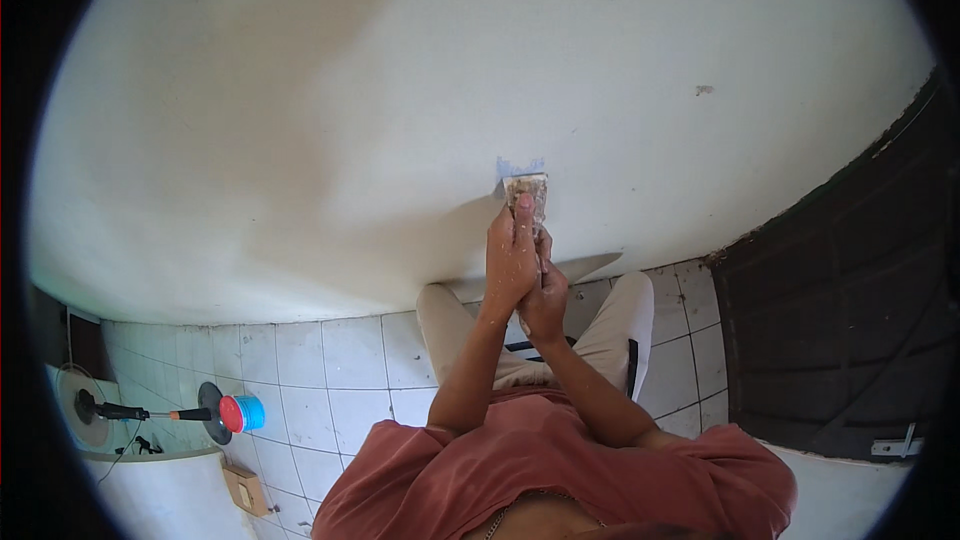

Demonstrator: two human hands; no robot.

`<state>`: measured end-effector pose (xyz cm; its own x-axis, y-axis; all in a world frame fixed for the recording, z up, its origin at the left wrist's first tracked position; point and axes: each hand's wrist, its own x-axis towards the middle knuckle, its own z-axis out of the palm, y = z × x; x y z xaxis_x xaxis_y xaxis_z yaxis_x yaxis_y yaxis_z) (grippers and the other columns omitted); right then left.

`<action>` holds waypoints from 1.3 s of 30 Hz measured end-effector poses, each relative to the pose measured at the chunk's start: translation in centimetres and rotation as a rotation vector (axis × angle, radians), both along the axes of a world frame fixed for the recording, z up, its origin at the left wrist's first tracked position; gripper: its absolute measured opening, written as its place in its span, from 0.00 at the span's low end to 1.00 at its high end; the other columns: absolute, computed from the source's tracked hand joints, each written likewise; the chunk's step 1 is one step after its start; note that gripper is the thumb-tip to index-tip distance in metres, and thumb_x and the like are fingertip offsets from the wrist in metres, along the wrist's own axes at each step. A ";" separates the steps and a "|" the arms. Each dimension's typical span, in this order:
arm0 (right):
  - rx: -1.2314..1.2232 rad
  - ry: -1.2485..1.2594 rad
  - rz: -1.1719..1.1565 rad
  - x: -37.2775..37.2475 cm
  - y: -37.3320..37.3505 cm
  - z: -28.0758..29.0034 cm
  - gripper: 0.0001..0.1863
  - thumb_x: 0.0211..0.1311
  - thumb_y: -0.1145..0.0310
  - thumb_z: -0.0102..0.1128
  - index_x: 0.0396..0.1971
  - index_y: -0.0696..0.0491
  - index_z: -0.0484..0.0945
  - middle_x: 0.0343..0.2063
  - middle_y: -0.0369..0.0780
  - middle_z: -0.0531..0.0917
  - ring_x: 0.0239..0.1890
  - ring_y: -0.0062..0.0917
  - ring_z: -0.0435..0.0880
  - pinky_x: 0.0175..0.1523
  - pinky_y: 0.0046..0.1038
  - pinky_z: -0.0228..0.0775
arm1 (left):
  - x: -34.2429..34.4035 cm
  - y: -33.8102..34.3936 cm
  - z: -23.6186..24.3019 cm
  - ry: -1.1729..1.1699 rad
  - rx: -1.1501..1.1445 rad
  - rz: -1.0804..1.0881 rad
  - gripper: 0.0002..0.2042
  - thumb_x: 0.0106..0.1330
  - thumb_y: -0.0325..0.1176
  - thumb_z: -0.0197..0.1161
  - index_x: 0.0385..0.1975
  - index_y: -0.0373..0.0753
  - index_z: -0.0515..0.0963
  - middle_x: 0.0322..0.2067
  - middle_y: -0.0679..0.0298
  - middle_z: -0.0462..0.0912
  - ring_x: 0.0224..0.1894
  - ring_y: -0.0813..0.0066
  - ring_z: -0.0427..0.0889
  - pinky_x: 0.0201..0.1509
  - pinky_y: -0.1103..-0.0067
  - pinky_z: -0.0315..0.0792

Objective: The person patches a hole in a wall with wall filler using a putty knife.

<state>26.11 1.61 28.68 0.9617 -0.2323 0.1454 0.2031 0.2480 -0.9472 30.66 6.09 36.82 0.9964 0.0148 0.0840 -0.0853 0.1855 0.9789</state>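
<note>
A putty knife [538, 190] with a wide blade, crusted with dried filler, has its front edge against the white wall [400, 120]. My left hand [510, 258] is closed round it, thumb laid along the blade. Just below, my right hand [545, 308] is closed too, seemingly round the handle, which the fingers mostly hide. White specks dot both hands. Right above the blade's edge, a small patch of bluish undercoat [520, 165] shows through the wall's paint.
Pale square tiles [300, 360] cover the floor below the wall. At the left stand a pedestal fan [95, 406], a blue tub with a red top [243, 414] and a cardboard box [245, 490]. A dark panelled door [830, 290] is on the right. A chipped spot [704, 90] marks the wall.
</note>
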 end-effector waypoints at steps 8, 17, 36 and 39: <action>0.106 -0.061 -0.104 0.3 0.9 2.2 0.15 0.67 0.66 0.44 0.33 0.64 0.73 0.18 0.34 0.74 0.18 0.11 0.67 0.21 0.18 0.58 | 0.4 0.2 -0.2 -0.027 0.008 -0.038 0.21 0.71 0.48 0.42 0.22 0.37 0.66 0.09 0.67 0.65 0.09 0.82 0.62 0.12 0.83 0.56; 0.098 -0.018 -0.094 0.2 0.7 1.6 0.13 0.67 0.67 0.44 0.29 0.62 0.72 0.15 0.33 0.72 0.17 0.11 0.67 0.20 0.19 0.58 | 0.2 0.3 0.7 -0.001 0.013 -0.042 0.21 0.71 0.48 0.42 0.23 0.37 0.66 0.09 0.67 0.65 0.10 0.82 0.63 0.12 0.83 0.57; 0.064 -0.061 -0.092 0.6 0.1 3.3 0.14 0.67 0.67 0.44 0.28 0.62 0.71 0.14 0.33 0.72 0.16 0.11 0.68 0.18 0.18 0.57 | 0.4 0.0 2.5 -0.056 -0.069 -0.077 0.20 0.71 0.47 0.43 0.22 0.36 0.65 0.10 0.67 0.65 0.09 0.83 0.63 0.11 0.83 0.56; 0.187 -0.041 -0.081 0.4 0.5 3.9 0.13 0.67 0.68 0.44 0.29 0.62 0.72 0.16 0.33 0.73 0.16 0.11 0.68 0.19 0.18 0.57 | 0.3 0.0 2.6 -0.003 -0.075 -0.075 0.20 0.71 0.47 0.43 0.23 0.36 0.65 0.09 0.67 0.65 0.09 0.83 0.63 0.11 0.84 0.57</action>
<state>26.50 2.07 32.62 0.9329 -0.3353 0.1313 0.2672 0.4002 -0.8766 30.92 6.10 39.42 0.9947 -0.0533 0.0885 -0.0714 0.2644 0.9618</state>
